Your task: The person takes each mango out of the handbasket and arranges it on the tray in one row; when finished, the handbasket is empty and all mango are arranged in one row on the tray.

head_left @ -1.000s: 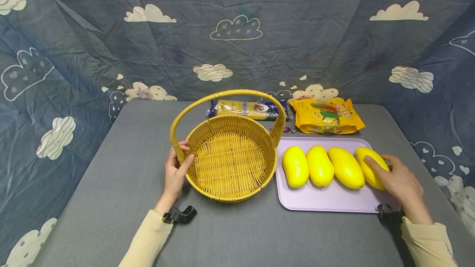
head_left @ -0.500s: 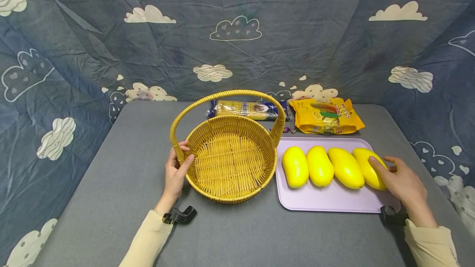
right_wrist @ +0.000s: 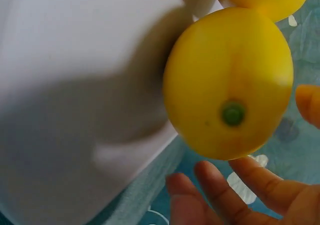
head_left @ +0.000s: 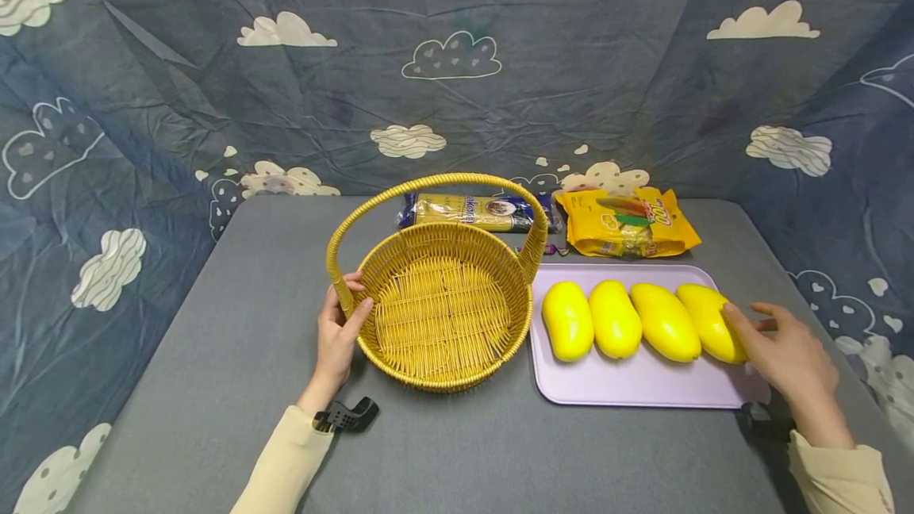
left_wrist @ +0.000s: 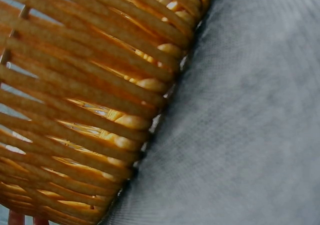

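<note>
My left hand (head_left: 339, 343) grips the left rim of a round golden wicker basket (head_left: 444, 375) beside the base of its tall handle, thumb on the inner side. In the left wrist view the woven wall of the basket (left_wrist: 85, 80) fills the left half. Several yellow mangoes lie side by side on a pale purple tray (head_left: 607, 387). By the rightmost mango (head_left: 707, 320) is my right hand (head_left: 793, 355), fingers spread and relaxed. From the right wrist, that mango (right_wrist: 227, 80) shows its green stem spot, with thumb and fingers around its end but not closed on it.
Behind the basket lies a blue and yellow plastic packet (head_left: 474, 211), partly hidden by the handle. A yellow snack bag (head_left: 628, 224) sits behind the tray. Small purple wrapped candy (head_left: 557, 250) lies between them. A cloud-printed cloth (head_left: 321, 101) hangs around the grey table (head_left: 457, 458).
The right hand has loosened from the rightmost mango and drawn back to the right. That mango has shifted slightly left against the one beside it. The left hand and basket stay put.
</note>
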Available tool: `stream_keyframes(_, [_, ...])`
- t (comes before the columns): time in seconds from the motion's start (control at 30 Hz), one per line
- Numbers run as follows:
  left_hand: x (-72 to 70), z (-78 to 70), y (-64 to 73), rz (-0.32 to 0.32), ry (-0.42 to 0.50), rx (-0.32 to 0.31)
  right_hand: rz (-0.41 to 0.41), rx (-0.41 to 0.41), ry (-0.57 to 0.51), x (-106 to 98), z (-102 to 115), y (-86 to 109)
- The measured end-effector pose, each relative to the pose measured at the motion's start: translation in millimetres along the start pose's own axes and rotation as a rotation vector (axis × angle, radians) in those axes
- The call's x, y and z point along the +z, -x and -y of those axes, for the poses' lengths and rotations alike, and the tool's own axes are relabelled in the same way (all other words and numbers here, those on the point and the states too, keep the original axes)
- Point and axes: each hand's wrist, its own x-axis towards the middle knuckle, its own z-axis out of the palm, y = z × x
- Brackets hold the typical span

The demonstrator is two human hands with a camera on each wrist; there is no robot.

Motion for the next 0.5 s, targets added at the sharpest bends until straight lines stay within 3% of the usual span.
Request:
stream_keyframes(0.17, [-0.2,0.5,0.2,-0.010,0.004,0.003,-0.118,-0.059,-0.015,-1,7,3.4])
stream_keyframes(0.33, [1.1,-5.7,-1.0,-0.025,-0.029,0.031,-0.210,-0.206,-0.046,0,24,8.6])
stream_keyframes(0.43, [6.8,-23.9,-1.8,-0.036,-0.127,0.107,-0.221,-0.328,-0.081,-1,41,12.9])
stream_keyframes(0.5, [13.4,-39.0,-2.8,-0.077,-0.186,0.213,-0.218,-0.422,-0.108,-1,53,15.3])
